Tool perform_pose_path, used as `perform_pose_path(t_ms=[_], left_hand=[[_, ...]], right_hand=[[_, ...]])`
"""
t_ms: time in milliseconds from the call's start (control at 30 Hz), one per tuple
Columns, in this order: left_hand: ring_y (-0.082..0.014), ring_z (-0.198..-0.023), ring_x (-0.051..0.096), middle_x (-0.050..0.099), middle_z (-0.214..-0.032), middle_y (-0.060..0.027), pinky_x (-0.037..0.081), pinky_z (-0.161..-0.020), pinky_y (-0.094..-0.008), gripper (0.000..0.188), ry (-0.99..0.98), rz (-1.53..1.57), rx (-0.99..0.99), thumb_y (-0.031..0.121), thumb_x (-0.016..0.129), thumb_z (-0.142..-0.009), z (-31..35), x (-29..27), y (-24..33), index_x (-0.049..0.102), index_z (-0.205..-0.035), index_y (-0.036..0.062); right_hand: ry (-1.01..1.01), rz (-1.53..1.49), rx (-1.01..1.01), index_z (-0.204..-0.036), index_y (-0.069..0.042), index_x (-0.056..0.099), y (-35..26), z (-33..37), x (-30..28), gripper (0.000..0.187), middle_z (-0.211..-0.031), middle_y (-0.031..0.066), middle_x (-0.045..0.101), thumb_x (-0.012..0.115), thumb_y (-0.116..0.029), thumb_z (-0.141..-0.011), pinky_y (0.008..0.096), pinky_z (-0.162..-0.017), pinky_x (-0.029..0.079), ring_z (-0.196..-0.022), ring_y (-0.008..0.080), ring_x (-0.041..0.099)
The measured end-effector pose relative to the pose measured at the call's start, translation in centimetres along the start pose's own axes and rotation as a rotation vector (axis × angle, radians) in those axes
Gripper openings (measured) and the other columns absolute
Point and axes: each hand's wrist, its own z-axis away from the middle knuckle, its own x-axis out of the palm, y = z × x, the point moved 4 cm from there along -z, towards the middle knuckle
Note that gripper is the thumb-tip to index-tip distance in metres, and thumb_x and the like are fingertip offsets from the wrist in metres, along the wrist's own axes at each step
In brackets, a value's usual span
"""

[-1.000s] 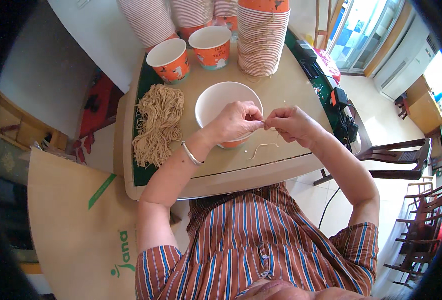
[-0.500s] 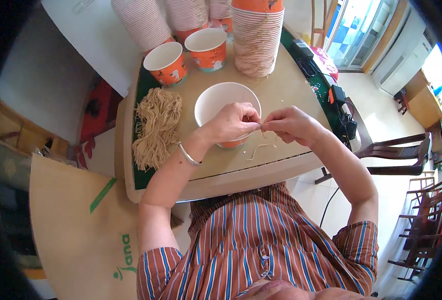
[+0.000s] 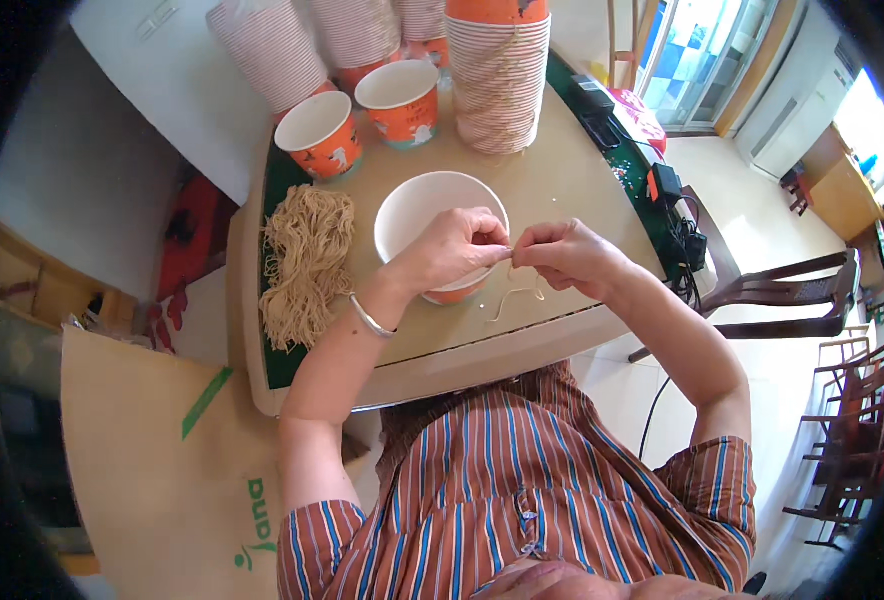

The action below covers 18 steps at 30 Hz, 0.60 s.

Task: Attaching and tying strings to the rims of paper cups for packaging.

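My left hand (image 3: 450,250), with a silver bangle at its wrist, reaches over the near rim of a white-lined orange paper bucket (image 3: 414,202). Its thumb and fingers are pinched together. Just right of the bucket, my right hand (image 3: 574,258) pinches too, its fingertips almost touching the left ones. Between them runs a thin beige string (image 3: 518,293), whose loose tail hangs and curls over the tabletop. The exact grip at the fingertips is too small to make out. To the left lies a bundle of beige strings (image 3: 307,262).
Two orange paper buckets (image 3: 319,145) stand behind, beside a tall nested stack of buckets (image 3: 499,85). More stacks lean at the back left. Black adapters and cables (image 3: 684,235) line the table's right edge. A dark wooden chair (image 3: 792,295) stands right, a large cardboard sheet (image 3: 152,450) left.
The whole view has shifted slightly, moving the table things a little leftward. Both hands stay pinched close together at the bucket's right side, and the string's tail has changed its curl.
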Motion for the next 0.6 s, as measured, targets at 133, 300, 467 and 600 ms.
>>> perform_pose_path(t_ms=[133, 300, 467, 600], left_hand=[[-0.0088, -0.083, 0.061, 0.063, -0.088, -0.0021, 0.052, -0.077, -0.0246, 0.010, 0.006, 0.116, -0.113, 0.006, 0.069, -0.090, 0.3, 0.0, -0.5, 0.068, -0.095, -0.0018], [-0.0109, -0.080, 0.062, 0.066, -0.085, -0.0047, 0.052, -0.074, -0.0273, 0.016, 0.048, 0.290, -0.043, 0.006, 0.069, -0.088, 0.8, 0.2, -0.4, 0.065, -0.102, 0.0005], [-0.0155, -0.077, 0.062, 0.059, -0.085, -0.0057, 0.052, -0.071, -0.0296, 0.016, 0.173, -0.087, 0.062, 0.005, 0.071, -0.085, 2.7, 0.2, 2.6, 0.058, -0.095, 0.0027], [-0.0137, -0.078, 0.061, 0.054, -0.091, -0.0054, 0.052, -0.071, -0.0268, 0.020, 0.238, -0.236, 0.161, 0.000, 0.072, -0.082, 2.9, 0.8, 3.6, 0.058, -0.095, 0.0024]], right_hand=[[-0.030, -0.123, -0.001, -0.089, -0.001, 0.069, 0.4, -0.2, -0.1, 0.008, -0.059, -0.0053, 0.044, 0.066, -0.009, -0.090, 0.0217, -0.043, 0.024, -0.047, 0.0038, 0.035], [-0.016, -0.212, 0.014, -0.089, -0.002, 0.068, 1.0, -0.1, 0.0, 0.009, -0.059, -0.0058, 0.043, 0.065, -0.011, -0.091, 0.0211, -0.043, 0.023, -0.047, 0.0035, 0.033], [-0.026, -0.269, 0.020, -0.090, -0.004, 0.068, 1.7, -0.3, -0.2, 0.009, -0.060, -0.0066, 0.042, 0.065, -0.012, -0.092, 0.0204, -0.042, 0.023, -0.047, 0.0030, 0.032], [-0.038, -0.325, 0.027, -0.086, -0.006, 0.067, 1.5, -0.3, 0.5, 0.011, -0.060, -0.0063, 0.041, 0.067, -0.016, -0.091, 0.0218, -0.043, 0.022, -0.048, 0.0038, 0.031]])
